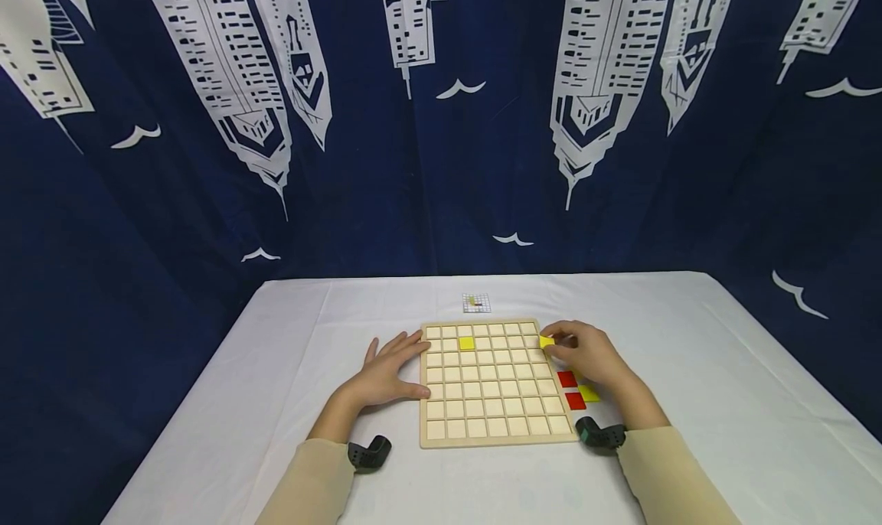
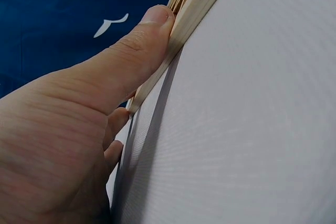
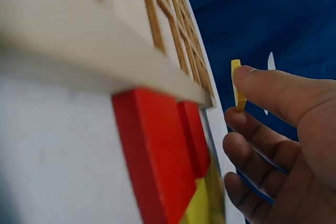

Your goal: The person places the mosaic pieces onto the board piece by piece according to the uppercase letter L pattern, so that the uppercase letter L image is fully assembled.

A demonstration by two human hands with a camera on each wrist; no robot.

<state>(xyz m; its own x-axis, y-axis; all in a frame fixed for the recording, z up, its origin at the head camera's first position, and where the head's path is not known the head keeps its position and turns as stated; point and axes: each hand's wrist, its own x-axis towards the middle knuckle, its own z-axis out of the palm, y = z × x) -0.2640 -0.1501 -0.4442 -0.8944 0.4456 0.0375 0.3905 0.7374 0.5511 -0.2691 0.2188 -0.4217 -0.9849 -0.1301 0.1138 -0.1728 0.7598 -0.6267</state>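
A light wooden grid board [image 1: 498,441] lies flat on the white table, and one yellow square tile [image 1: 466,344] sits in a cell near its upper left. My left hand [image 1: 387,376] rests at the board's left edge, fingers spread and straight; in the left wrist view the thumb [image 2: 142,40] touches the wooden rim. Over the board's upper right edge, my right hand [image 1: 587,350] pinches another yellow tile [image 3: 237,85] between thumb and fingers. Two red tiles [image 1: 567,379] and a yellow tile [image 1: 589,393] lie on the cloth beside the board's right edge, partly below that hand.
Behind the board lies a small card [image 1: 476,303] printed with a grid and coloured marks. White cloth [image 1: 207,433] covers the table. A dark blue curtain [image 1: 427,226] with white buildings and birds hangs at the back. Each wrist wears a black device [image 1: 369,454].
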